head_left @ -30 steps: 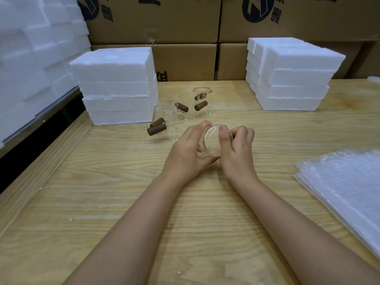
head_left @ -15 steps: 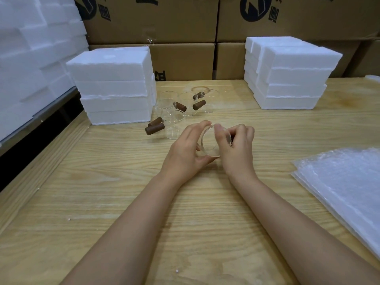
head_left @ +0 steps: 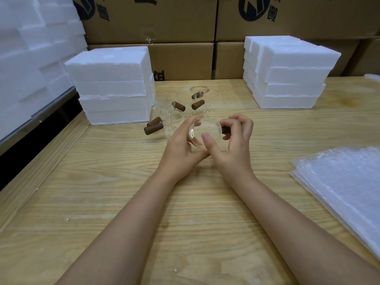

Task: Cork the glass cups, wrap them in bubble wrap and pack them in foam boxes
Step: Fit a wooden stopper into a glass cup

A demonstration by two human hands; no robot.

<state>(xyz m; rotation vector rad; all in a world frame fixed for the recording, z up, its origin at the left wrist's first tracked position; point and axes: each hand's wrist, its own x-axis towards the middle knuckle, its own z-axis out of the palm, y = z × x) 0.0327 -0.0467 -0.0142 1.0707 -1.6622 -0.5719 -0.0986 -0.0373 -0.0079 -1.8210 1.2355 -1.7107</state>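
Over the wooden table (head_left: 123, 202), bubble wrap (head_left: 339, 182) at your right, your left hand (head_left: 181, 149) curled round a glass cup (head_left: 205, 130) while your right hand (head_left: 234, 147) pinched a brown cork (head_left: 224, 129) at the cup's right edge. Beyond stood more cups (head_left: 170, 112) and loose corks (head_left: 154, 128) between foam box stacks (head_left: 111, 85).

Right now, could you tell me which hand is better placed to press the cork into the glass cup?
Right: the right hand pinches the cork at the side of the glass cup, while the left hand grips the cup, steadying it.
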